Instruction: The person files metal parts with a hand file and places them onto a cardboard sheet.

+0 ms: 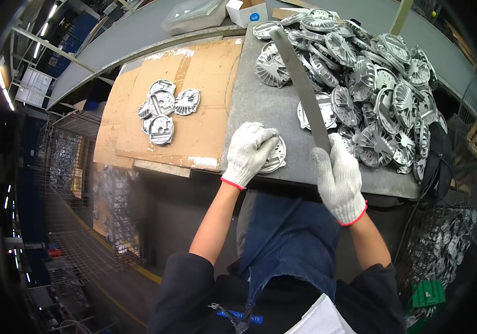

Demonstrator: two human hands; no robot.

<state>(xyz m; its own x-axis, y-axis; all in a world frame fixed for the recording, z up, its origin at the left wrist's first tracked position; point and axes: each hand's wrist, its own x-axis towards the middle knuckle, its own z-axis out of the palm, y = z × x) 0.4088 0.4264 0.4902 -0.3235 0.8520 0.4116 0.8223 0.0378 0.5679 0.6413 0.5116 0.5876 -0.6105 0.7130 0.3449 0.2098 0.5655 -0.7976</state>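
In a white knit glove with a red cuff, my left hand [248,151] curls its fingers over a round, silvery metal casting [275,158] lying at the front edge of the grey worktop [252,100]. My right hand [339,179], gloved the same way, is closed around the near end of a long flat metal file [304,89]. The file's blade points up and away, above the worktop and apart from the held casting. Beneath the blade lies another round casting [325,108]. My left fingers hide part of the held casting.
A large heap of similar castings [361,83] covers the right side of the worktop. Several castings [162,103] rest on cardboard [205,106] to the left. A clear plastic bin [194,15] and a white box [248,13] stand behind. Wire cages [63,167] stand at the left.
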